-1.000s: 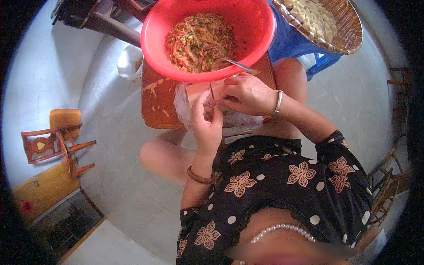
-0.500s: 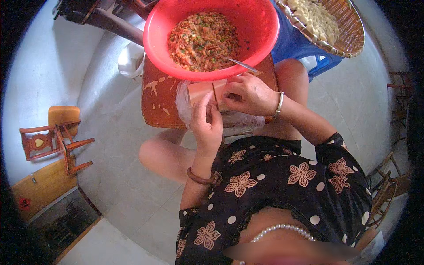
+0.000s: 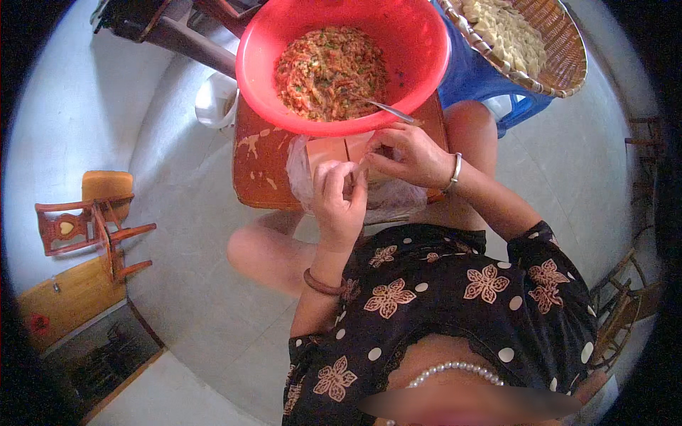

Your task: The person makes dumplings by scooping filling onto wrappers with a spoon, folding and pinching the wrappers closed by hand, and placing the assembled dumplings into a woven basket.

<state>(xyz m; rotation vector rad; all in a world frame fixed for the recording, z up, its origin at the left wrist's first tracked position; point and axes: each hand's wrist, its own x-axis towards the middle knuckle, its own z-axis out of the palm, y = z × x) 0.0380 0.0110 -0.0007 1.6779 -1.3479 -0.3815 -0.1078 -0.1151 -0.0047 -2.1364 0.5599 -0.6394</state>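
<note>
**Both hands meet over the wrapper stack, just below the red basin**

My left hand (image 3: 339, 199) is curled, fingers bent toward the palm, and my right hand (image 3: 406, 153) pinches against it from two o'clock; fingertips of both touch at one spot. Something small sits between them, but it is too hidden for me to say what, or which hand truly has it. Under my hands lies a clear plastic bag (image 3: 302, 174) with pale square wrappers (image 3: 334, 149) on it, resting on the small wooden table (image 3: 259, 167), whose orange-brown top has worn patches.

At twelve o'clock from my hands stands the red plastic basin (image 3: 419, 64), full of chopped orange and green filling (image 3: 328, 67). A metal spoon (image 3: 387, 110) leans in it, handle pointing toward my right hand. At one o'clock, on a blue plastic stool (image 3: 476, 78), sits a woven basket tray (image 3: 565, 57) holding pale folded dumplings (image 3: 508, 32).

My right wrist wears a silver bangle (image 3: 455, 172), my left a brown one (image 3: 321, 285). Well apart at nine o'clock, a small wooden chair (image 3: 85, 227) stands on the floor.
</note>
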